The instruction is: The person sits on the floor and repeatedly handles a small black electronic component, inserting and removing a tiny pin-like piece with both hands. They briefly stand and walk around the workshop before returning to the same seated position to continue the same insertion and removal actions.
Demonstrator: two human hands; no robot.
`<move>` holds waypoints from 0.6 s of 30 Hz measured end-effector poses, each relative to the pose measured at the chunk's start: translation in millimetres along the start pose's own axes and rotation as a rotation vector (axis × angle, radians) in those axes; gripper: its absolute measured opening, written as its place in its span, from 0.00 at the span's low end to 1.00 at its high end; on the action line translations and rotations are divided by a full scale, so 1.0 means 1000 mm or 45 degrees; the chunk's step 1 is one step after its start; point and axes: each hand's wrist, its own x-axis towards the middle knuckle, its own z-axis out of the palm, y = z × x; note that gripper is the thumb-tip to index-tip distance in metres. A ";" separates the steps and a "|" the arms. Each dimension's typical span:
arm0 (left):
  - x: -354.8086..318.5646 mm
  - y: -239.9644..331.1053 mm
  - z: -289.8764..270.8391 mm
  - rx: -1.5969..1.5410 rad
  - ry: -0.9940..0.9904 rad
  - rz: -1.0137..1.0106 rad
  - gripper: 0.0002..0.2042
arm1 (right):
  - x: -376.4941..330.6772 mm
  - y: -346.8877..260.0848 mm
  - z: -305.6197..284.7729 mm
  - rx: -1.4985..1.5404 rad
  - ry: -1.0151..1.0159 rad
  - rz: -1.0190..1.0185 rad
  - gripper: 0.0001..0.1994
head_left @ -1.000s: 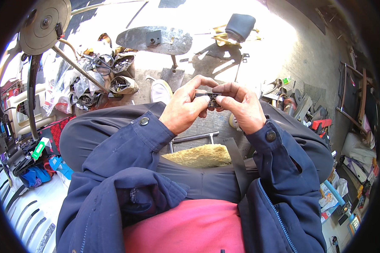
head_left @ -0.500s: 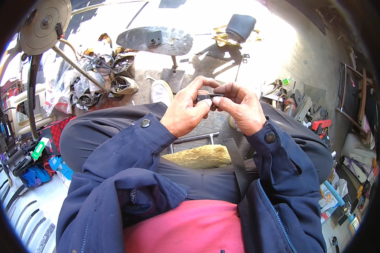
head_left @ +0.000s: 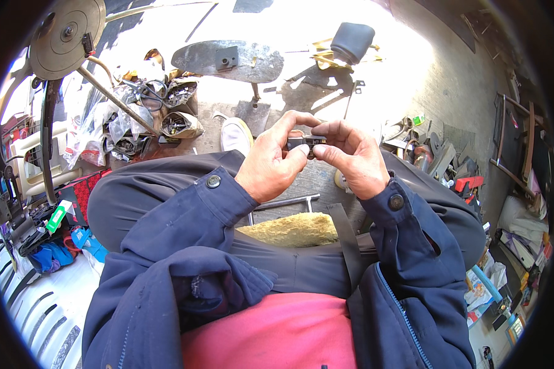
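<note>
Where the two forearms in dark blue sleeves meet above the lap, a small dark metal part (head_left: 306, 142) is held between both hands. The left hand (head_left: 271, 166) is closed on the part's left end, with the thumb pressed from below and the forefinger arched over the top. The right hand (head_left: 353, 158) is closed on the right end, the part being pinched between thumb and fingertips. The exact kind of the part cannot be told, as most of it is covered by the fingers.

Under the hands, a yellowish foam cushion (head_left: 295, 229) is seen between the knees, and a metal bar (head_left: 286, 202) is seen just above it. A white shoe (head_left: 236, 134) is set on the concrete floor (head_left: 363, 80) just beyond the left hand. Farther off, a flat grey metal plate on a post (head_left: 228, 60) is lit by the sun, and a dark padded seat (head_left: 352, 40) lies well apart to its right. Plastic bags of small parts (head_left: 148, 117) are heaped to the left, near a round metal disc (head_left: 66, 35). Tools and scrap (head_left: 437, 157) are scattered at the right, near the right knee.
</note>
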 end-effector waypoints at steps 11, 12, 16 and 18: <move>-0.002 0.004 0.000 0.115 0.014 0.019 0.21 | -0.002 0.000 0.002 0.038 0.015 -0.019 0.15; -0.001 0.004 0.001 0.112 0.016 0.024 0.20 | -0.002 0.001 0.001 0.028 0.018 -0.015 0.15; -0.001 0.002 0.002 0.105 0.018 0.053 0.20 | -0.002 0.001 0.001 0.028 0.023 -0.009 0.16; 0.000 0.002 0.002 0.103 0.017 0.073 0.20 | -0.002 0.001 0.001 0.048 0.022 -0.005 0.16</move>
